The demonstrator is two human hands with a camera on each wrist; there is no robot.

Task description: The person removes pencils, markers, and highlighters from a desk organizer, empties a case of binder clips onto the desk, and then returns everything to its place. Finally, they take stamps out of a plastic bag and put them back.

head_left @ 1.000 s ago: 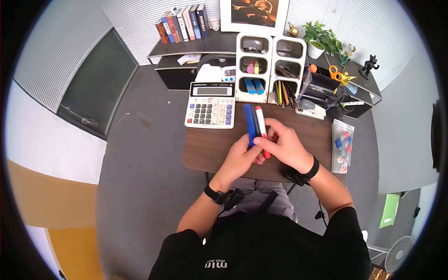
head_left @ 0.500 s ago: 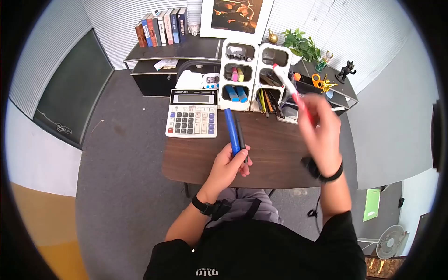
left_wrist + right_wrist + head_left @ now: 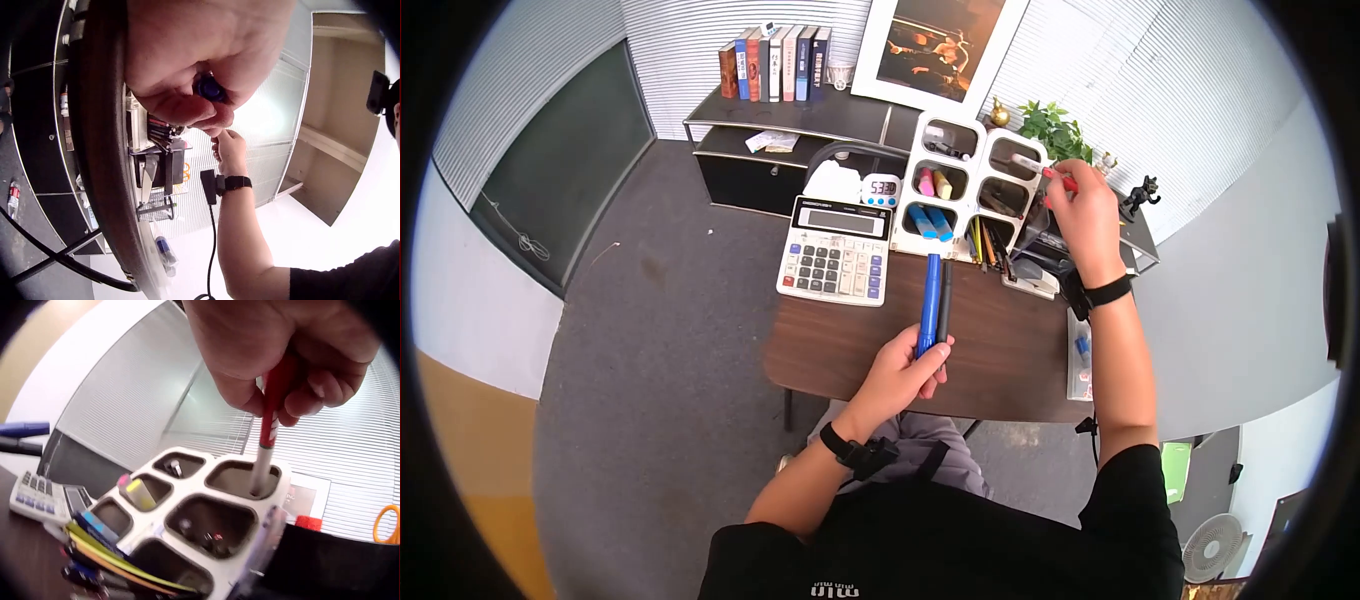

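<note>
My right hand (image 3: 1088,215) pinches a red-and-white marker (image 3: 265,453) at the top right compartment of a white desk organizer (image 3: 191,489). The marker's pale end reaches into that compartment's opening in the right wrist view. Lower down, over the near part of the table, my left hand (image 3: 900,370) grips a blue marker (image 3: 930,300) and a black marker (image 3: 945,298) side by side, both pointing away from me. In the left wrist view only the blue marker's round end (image 3: 211,89) shows between the curled fingers. Other compartments hold pink and yellow highlighters (image 3: 941,184), blue markers (image 3: 928,222) and pencils (image 3: 985,245).
A calculator (image 3: 835,252) lies left of the organizer, with a small digital timer (image 3: 880,188) behind it. Right of the organizer are a stapler (image 3: 1032,282), orange scissors (image 3: 387,526) and a clear bag (image 3: 1080,375). A framed picture (image 3: 940,55) and books (image 3: 775,65) stand behind.
My right hand has drawn the red-and-white marker away from the bunch in the left hand and carried it right and forward to the organizer's top right compartment. The left hand keeps the other two.
</note>
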